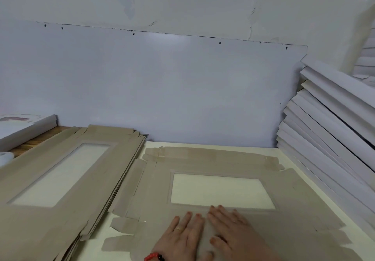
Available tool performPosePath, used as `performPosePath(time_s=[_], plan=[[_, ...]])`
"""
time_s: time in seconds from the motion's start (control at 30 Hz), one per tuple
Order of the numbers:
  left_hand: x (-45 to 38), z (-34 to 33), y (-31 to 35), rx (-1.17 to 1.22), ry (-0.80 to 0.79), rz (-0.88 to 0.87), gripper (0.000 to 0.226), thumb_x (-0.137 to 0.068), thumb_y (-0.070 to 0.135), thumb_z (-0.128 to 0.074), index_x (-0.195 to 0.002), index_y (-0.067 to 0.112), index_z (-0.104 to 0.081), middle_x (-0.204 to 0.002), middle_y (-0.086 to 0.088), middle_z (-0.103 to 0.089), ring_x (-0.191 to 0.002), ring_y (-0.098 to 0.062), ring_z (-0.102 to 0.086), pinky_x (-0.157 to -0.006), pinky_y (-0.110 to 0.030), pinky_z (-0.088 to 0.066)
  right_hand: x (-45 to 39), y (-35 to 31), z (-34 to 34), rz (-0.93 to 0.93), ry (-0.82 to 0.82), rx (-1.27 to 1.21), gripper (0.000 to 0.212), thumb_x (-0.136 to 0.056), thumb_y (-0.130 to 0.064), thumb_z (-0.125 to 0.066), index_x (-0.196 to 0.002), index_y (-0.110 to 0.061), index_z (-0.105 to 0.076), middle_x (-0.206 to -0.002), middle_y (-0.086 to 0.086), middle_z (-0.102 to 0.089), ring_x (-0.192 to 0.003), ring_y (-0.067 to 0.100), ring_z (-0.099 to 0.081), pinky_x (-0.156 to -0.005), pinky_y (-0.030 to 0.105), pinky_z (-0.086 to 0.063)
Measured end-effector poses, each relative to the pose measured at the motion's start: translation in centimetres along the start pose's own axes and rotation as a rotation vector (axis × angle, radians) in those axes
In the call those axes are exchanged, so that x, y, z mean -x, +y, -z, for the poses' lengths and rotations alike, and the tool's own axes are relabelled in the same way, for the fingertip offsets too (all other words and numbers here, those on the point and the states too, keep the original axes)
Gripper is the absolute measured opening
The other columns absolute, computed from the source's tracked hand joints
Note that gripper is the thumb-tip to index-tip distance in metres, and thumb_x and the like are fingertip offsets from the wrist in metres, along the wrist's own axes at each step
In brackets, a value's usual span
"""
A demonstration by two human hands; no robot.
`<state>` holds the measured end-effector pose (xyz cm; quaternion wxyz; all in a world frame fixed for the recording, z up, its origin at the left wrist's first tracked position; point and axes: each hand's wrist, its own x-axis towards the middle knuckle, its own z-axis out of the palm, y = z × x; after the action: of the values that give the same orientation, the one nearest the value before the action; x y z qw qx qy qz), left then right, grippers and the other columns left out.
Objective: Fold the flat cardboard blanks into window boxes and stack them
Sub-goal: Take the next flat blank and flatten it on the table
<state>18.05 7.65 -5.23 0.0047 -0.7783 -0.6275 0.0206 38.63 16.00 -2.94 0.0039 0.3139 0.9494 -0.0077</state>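
On the counter (pixel 288 159), at 6 o'clock, a flat cardboard blank (pixel 203 161) lies window-up. The left hand (pixel 182 234) and right hand (pixel 233 228) press it side by side, fingers spread flat. A blank stack (pixel 60 179) sits at 9 o'clock.

Left hand (pixel 183 235), lower centre: flat, fingers straight, palm down. Right hand (pixel 233 228), beside it: flat, fingers spread.

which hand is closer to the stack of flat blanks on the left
Left. The left hand lies flat on the single blank, on the side toward the stack of blanks; the right hand lies beside it, farther from the stack.
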Motion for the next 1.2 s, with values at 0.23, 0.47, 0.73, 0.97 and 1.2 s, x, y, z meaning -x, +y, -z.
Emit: performPosePath(time_s=[0.23,0.47,0.73,0.97,1.2], plan=[[-0.4,-0.2,-4.4,0.073,-0.021,0.235,0.086,-0.089,0.072,-0.015,-0.154,0.020,0.006,-0.159,0.003,0.018,-0.146,-0.015,0.019,-0.111,-0.028,0.022,2.6,4.8,0.7,-0.226,0.068,0.268,0.059,-0.065,-0.069,-0.053,-0.109,-0.036,-0.073,-0.120,-0.019,-0.065,-0.146,0.006,0.010,-0.111,0.017,-0.003],[0.6,-0.6,-7.5,0.075,-0.043,0.372,0.109,-0.068,0.089,0.000,-0.153,0.021,0.010,-0.159,0.006,0.018,-0.145,-0.011,0.019,-0.114,-0.032,0.014,5.9,9.8,0.1,-0.379,0.027,0.142,0.083,-0.090,-0.066,-0.040,-0.151,-0.014,-0.016,-0.158,-0.004,-0.008,-0.118,-0.027,0.035,-0.101,0.009,0.021],[1.0,-0.9,-11.0,0.126,-0.014,0.574,0.104,-0.072,0.087,-0.002,-0.154,0.025,0.005,-0.160,0.008,0.013,-0.147,-0.012,0.013,-0.118,-0.034,0.007,8.8,13.9,-0.8,-0.759,0.083,0.034,0.071,-0.094,-0.067,-0.016,-0.152,-0.032,0.007,-0.159,-0.017,0.011,-0.147,0.003,0.006,-0.119,0.032,-0.001],[0.7,-0.5,-12.0,0.290,0.060,0.784,0.072,-0.088,0.073,-0.021,-0.150,0.042,-0.004,-0.161,-0.011,0.001,-0.145,-0.032,-0.018,-0.119,-0.036,-0.016,9.2,14.5,0.0,-1.205,0.244,-0.039,0.069,-0.089,-0.069,-0.025,-0.144,-0.027,-0.026,-0.152,0.007,-0.025,-0.135,0.029,-0.034,-0.108,0.040,-0.033],[0.0,1.7,-12.9,0.290,0.174,0.900,0.057,-0.094,0.039,-0.041,-0.143,0.024,-0.015,-0.130,-0.008,-0.047,-0.105,-0.028,-0.057,-0.084,-0.035,-0.048,10.2,16.7,0.4,-1.258,0.345,-0.170,0.059,-0.092,-0.038,-0.054,-0.142,-0.013,-0.037,-0.131,0.018,-0.056,-0.115,0.037,-0.055,-0.097,0.044,-0.043]])
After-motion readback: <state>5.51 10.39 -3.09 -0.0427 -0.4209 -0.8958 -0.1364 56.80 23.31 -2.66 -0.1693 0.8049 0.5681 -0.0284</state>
